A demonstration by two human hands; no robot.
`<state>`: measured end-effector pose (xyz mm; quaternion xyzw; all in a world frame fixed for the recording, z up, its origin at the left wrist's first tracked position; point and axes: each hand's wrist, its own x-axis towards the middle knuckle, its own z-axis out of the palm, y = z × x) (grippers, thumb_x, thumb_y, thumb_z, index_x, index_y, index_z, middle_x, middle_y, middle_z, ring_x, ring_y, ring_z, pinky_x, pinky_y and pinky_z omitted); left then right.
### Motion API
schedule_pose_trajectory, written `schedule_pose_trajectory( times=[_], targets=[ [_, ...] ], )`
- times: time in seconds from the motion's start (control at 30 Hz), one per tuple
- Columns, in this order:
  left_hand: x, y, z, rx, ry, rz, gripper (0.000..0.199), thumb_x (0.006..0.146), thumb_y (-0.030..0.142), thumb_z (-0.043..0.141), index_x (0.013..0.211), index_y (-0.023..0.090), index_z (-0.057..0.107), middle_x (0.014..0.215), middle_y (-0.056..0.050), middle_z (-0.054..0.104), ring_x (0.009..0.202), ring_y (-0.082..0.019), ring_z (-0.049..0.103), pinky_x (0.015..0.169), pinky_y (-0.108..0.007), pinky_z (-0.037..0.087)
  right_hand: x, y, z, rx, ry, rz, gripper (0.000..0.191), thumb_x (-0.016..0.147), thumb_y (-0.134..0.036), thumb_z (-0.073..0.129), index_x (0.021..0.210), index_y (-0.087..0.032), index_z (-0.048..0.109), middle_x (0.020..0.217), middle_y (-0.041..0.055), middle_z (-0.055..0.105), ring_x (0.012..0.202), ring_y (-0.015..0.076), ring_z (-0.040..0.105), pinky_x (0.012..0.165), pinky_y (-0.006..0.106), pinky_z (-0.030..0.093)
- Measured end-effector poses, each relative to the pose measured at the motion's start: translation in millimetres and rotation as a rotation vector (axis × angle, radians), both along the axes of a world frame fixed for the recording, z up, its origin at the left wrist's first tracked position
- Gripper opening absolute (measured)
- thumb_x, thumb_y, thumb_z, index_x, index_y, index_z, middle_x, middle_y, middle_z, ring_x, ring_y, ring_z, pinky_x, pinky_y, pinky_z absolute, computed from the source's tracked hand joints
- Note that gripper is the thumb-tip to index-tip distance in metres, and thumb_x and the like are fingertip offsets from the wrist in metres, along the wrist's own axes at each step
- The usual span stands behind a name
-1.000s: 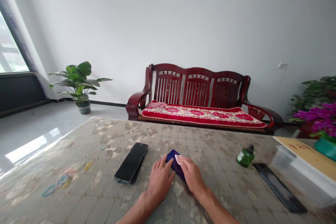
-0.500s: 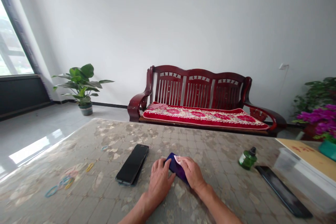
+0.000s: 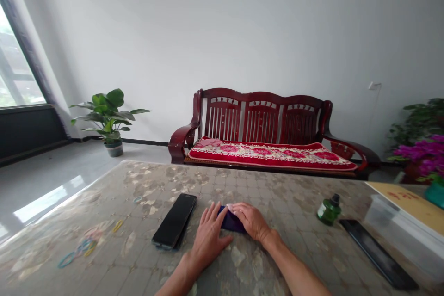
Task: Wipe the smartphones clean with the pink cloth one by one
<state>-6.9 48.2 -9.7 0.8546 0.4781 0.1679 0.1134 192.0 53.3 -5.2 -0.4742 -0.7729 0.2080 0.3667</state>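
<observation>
A flat, dark blue-purple slab, perhaps a phone or its case, lies on the table between my hands, partly covered by them. My left hand rests at its left edge, fingers stretched out and thumb apart. Pinched under the fingers of my right hand is a small white tissue, pressed on the slab's upper right part. To the left of my left hand, a black phone lies face up on top of something bluish that shows only at its lower edge.
Colourful rubber bands lie on the patterned tablecloth at left. On the right stand a small green bottle, a long black object and a clear box. A red wooden bench is beyond the table.
The slab has turned to lie more nearly crosswise. My left hand's fingers have straightened along its edge, and my right hand with the tissue has shifted slightly left.
</observation>
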Motion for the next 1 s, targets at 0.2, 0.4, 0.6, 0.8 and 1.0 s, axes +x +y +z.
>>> schedule_pose_trajectory(
  times=[0.2,0.4,0.6,0.8,1.0],
  targets=[
    [-3,10,-0.1,-0.112,0.04,-0.139,0.081,0.077,0.035,0.066,0.151,0.023,0.035,0.159,-0.009,0.03,0.147,-0.03,0.023,0.12,-0.051,0.018,1,-3,-4.8,0.03,0.024,0.007,0.037,0.101,-0.039,0.04,0.108,-0.023,0.072,0.114,0.006,0.072,0.11,0.0188,0.064,0.101,0.033,0.046],
    [-5,9,1.1,-0.082,0.013,-0.162,0.079,0.074,0.03,0.065,0.148,0.02,0.04,0.155,-0.012,0.038,0.144,-0.032,0.031,0.118,-0.049,0.024,-2,-12,-4.4,0.043,-0.019,0.068,0.036,0.102,-0.039,0.04,0.104,-0.023,0.072,0.106,0.0048,0.073,0.104,0.0168,0.066,0.097,0.029,0.048],
    [-8,-4,11.5,-0.013,-0.006,-0.13,0.068,0.077,0.029,0.06,0.142,0.024,0.046,0.138,-0.007,0.055,0.125,-0.027,0.047,0.108,-0.04,0.033,-5,-20,-1.0,0.045,-0.085,-0.025,0.037,0.102,-0.037,0.037,0.109,-0.024,0.071,0.11,0.0042,0.073,0.106,0.0177,0.065,0.099,0.032,0.047],
    [4,-24,11.5,0.035,0.056,0.071,0.061,0.081,0.037,0.06,0.139,0.02,0.05,0.122,-0.01,0.058,0.113,-0.03,0.049,0.1,-0.041,0.036,5,-38,-3.4,0.171,-0.234,-0.139,0.035,0.101,-0.029,0.038,0.119,-0.024,0.068,0.117,0.005,0.071,0.112,0.0194,0.063,0.102,0.037,0.046],
    [18,-35,8.7,0.027,0.141,0.165,0.057,0.085,0.04,0.057,0.138,0.019,0.052,0.12,-0.012,0.057,0.112,-0.032,0.049,0.096,-0.043,0.038,-4,-65,-17.4,0.253,-0.423,-0.088,0.041,0.096,-0.017,0.045,0.136,-0.02,0.056,0.133,0.0081,0.063,0.124,0.0217,0.056,0.109,0.041,0.042]
  ],
)
